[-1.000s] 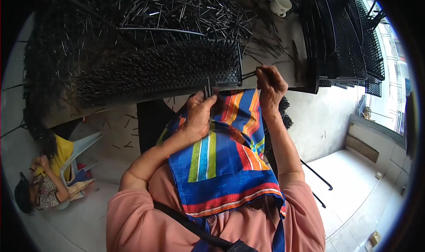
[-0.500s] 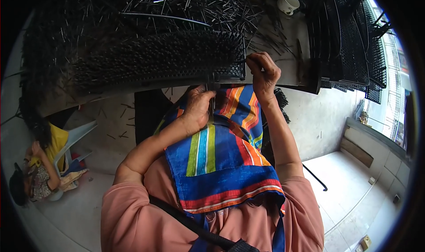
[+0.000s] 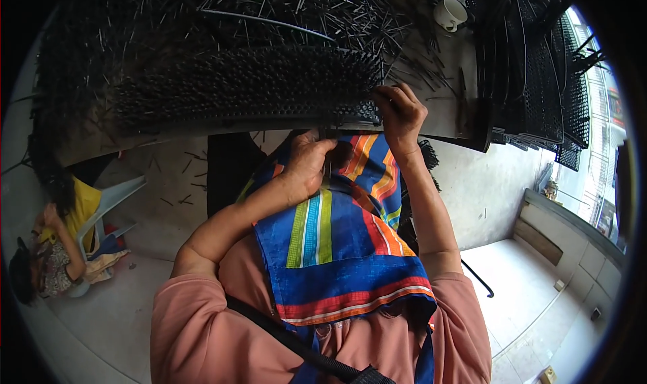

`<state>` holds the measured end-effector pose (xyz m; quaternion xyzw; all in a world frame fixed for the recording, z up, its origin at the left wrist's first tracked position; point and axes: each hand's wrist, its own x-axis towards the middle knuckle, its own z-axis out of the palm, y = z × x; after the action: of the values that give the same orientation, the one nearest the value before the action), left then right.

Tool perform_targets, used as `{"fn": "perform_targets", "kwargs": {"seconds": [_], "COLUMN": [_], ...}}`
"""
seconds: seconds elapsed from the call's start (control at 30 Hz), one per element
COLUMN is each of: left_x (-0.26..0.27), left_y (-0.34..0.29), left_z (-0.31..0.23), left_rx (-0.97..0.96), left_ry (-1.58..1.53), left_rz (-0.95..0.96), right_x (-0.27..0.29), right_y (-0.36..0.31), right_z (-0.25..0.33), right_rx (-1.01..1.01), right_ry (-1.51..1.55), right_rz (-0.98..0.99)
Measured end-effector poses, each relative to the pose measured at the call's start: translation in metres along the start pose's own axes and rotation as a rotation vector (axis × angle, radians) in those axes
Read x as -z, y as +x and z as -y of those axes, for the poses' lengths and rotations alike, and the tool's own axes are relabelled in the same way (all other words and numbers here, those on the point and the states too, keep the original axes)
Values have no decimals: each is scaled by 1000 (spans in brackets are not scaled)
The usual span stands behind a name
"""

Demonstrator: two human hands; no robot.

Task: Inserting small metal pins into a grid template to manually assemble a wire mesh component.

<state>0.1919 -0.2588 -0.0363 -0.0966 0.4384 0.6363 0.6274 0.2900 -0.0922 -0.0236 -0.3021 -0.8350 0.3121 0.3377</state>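
Note:
A long black perforated panel (image 3: 360,113), densely set with short upright black strips, lies along the near edge of the worktable. My right hand (image 3: 402,116) is at the panel's right end, thumb and fingers pinched together. Whatever it pinches is too small and dark to make out. Below the table edge, in front of the striped apron (image 3: 350,215), my left hand (image 3: 311,163) is closed with its thumb pointing right. A narrow upright greyish piece shows beside that thumb, but its kind is unclear.
Loose black strips (image 3: 283,6) are heaped behind the panel, with a thin rod (image 3: 269,24) across them. A white cup (image 3: 449,14) stands back right, near stacked black perforated panels (image 3: 532,80). Another person (image 3: 57,256) sits at far left by a pale chair (image 3: 111,209).
My right hand stays pinched at the panel's right end, with its fingers slightly lower. My left hand remains closed below the edge. The view has shifted slightly.

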Motion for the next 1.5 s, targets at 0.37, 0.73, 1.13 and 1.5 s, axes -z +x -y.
{"fn": "perform_targets", "kwargs": {"seconds": [0.37,0.73,1.13,1.5], "left_x": [4,4,15,11], "left_y": [1,-4,-14,-25], "left_z": [0,-4,-12,-26], "left_rx": [-33,-63,-27,77], "left_ry": [15,-20,45,139], "left_rz": [-20,14,61,258], "right_x": [2,-1,1,-14], "right_y": [5,12,-13,-30], "right_z": [3,6,17,39], "right_rx": [-16,-106,-180,-805], "right_ry": [-74,-144,-96,693], "right_rz": [49,16,85,600]}}
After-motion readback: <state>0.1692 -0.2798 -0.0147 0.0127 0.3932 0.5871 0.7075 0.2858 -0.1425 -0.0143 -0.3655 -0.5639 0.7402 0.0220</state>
